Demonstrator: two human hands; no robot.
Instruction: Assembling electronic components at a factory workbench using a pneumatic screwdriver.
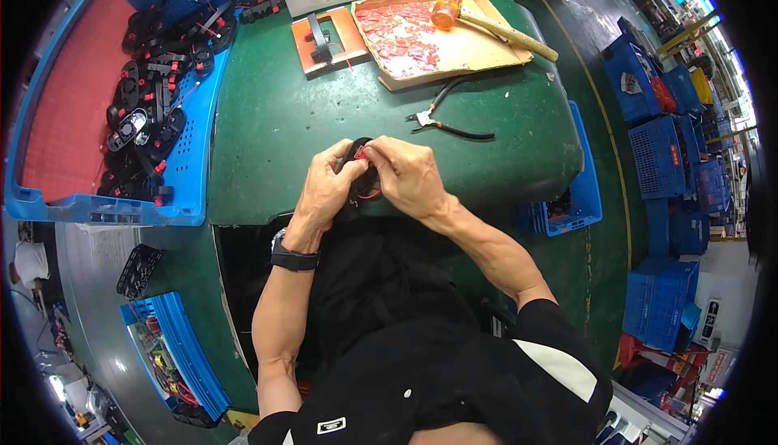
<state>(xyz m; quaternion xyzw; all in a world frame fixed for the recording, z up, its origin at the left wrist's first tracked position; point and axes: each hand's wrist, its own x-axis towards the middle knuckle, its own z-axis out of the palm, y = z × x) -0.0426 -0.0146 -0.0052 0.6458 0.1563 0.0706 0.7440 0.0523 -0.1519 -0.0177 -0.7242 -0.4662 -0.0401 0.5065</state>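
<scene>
Green workbench (275,121) on a factory floor, seen from above, with us at its near edge. Right at that edge, in front of our black clothing, we hold a small black plastic part (364,180) with a red piece (361,153) and a thin red wire (371,196). Our left hand (324,190) is closed on its left side, thumb against fingers; our right hand (412,176) closes in a pinch on the other side, by the red piece, and we cannot tell whether it grips that piece too. Beyond our hands, slightly right, cutting pliers (424,118) lie with black handles spread. Farther back, a shallow cardboard tray (478,57) holds many small red pieces (401,36), and a mallet (496,30) with an amber head lies across it, its wooden handle jutting over the rim. Just left of the tray sits an orange board (354,36) bearing a black bracket-like piece (322,40). On our left, a big blue crate (190,137) holds heaped black parts (130,92); on our right, across the aisle, more blue crates (660,157) are stacked
</scene>
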